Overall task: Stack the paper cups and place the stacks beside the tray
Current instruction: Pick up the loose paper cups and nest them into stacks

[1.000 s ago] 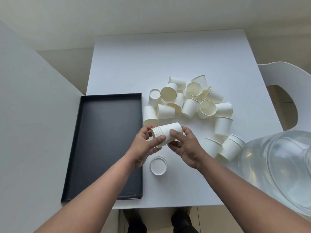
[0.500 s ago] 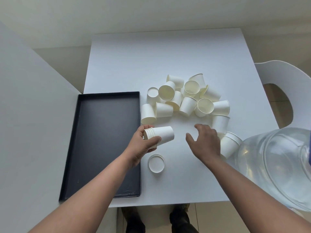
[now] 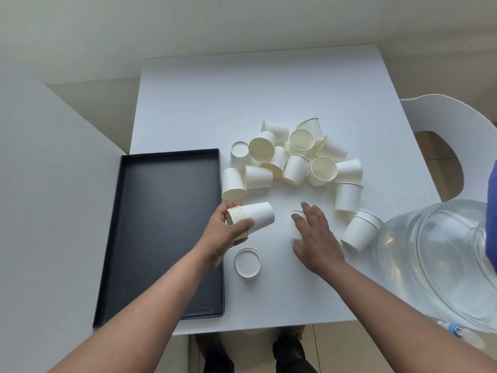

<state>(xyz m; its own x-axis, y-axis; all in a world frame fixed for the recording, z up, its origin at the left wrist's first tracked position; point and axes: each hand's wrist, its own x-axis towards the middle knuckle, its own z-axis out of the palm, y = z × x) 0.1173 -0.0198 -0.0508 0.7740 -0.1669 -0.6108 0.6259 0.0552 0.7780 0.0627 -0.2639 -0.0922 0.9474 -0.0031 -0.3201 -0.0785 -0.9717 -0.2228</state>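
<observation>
My left hand (image 3: 224, 234) grips a stack of several white paper cups (image 3: 256, 218), held on its side just right of the black tray (image 3: 172, 152), rims toward the tray. My right hand (image 3: 316, 236) lies over a single paper cup (image 3: 296, 211) on the white table (image 3: 242, 90), thumb and fingers around it; most of that cup is hidden. A pile of loose paper cups (image 3: 295, 164) lies beyond both hands. One cup (image 3: 248, 262) stands upside down beside the tray, near the front edge.
A short nested pair of cups (image 3: 360, 234) and an upside-down cup (image 3: 348, 196) sit right of my right hand. A large clear water jug (image 3: 435, 262) crowds the right front corner. A white chair (image 3: 443, 125) stands at the right, a grey panel (image 3: 53, 197) at the left.
My right hand let go of the stack, reached right onto a lying cup and has drawn it left toward the stack. My left hand kept hold of the stack.
</observation>
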